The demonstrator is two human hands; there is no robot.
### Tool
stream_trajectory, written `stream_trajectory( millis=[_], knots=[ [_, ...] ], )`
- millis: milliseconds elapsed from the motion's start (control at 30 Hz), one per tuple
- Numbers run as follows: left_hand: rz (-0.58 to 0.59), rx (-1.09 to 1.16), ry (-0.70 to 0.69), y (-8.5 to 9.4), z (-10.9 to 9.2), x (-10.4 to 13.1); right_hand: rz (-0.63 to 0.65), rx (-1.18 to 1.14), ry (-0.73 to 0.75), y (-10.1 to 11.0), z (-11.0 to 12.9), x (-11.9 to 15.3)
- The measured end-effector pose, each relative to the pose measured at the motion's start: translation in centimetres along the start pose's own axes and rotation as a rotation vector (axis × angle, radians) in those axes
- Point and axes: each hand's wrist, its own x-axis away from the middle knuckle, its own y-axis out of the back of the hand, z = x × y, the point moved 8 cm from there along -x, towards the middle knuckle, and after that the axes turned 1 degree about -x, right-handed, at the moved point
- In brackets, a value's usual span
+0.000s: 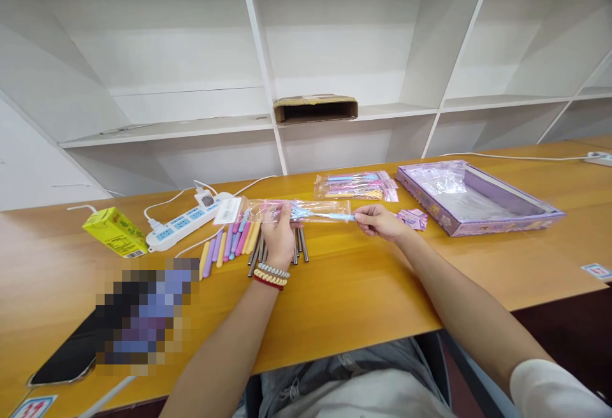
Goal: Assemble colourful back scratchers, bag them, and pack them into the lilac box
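Observation:
My left hand (278, 237) is closed on a clear plastic bag (325, 206), held just above the table. Inside the bag lies a light-blue wand-like stick (318, 215) with a wider, ornate head beside my left fingers. At the bag's right end, my right hand (379, 222) pinches the tip of the blue stick. Under the bag and left hand are several grey metal tubes (305, 246), partly hidden. To their left lies a row of pink, purple, yellow and blue sticks (229, 245). A white label or card (227, 211) is at the bag's left end.
Behind my hands lie packed colourful sticks (356, 186). Small purple packets (412, 218) lie beside a purple open box (507, 225). On the left are a power strip (184, 222), a yellow carton (115, 232) and a phone (67, 354). A cardboard box (315, 100) sits on the shelf.

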Motion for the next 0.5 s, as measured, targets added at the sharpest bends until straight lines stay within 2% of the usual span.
stream_trajectory(
  millis=[133, 267, 333, 400, 433, 500],
  knots=[
    [-0.153, 0.007, -0.052, 1.8, -0.7, -0.9, -0.094, -0.093, 0.025, 2.5, 0.6, 0.1],
    [-0.246, 0.048, -0.075, 3.7, -1.4, -2.5, -0.350, -0.282, 0.078, 6.6, 0.5, 0.4],
    [-0.246, 0.085, -0.076, 3.9, -1.6, -2.7, -0.481, -0.382, 0.111, 8.2, 0.3, 0.7],
    [-0.114, 0.094, -0.030, 2.7, -1.5, -2.4, -0.543, -0.439, 0.140, 8.9, 0.3, 0.9],
    [0.009, 0.067, 0.021, 1.6, -1.2, -2.0, -0.541, -0.447, 0.148, 8.8, 0.4, 1.0],
    [0.354, -0.077, 0.168, -1.5, -0.3, -0.3, -0.494, -0.428, 0.155, 8.2, 0.6, 0.9]
  ],
)
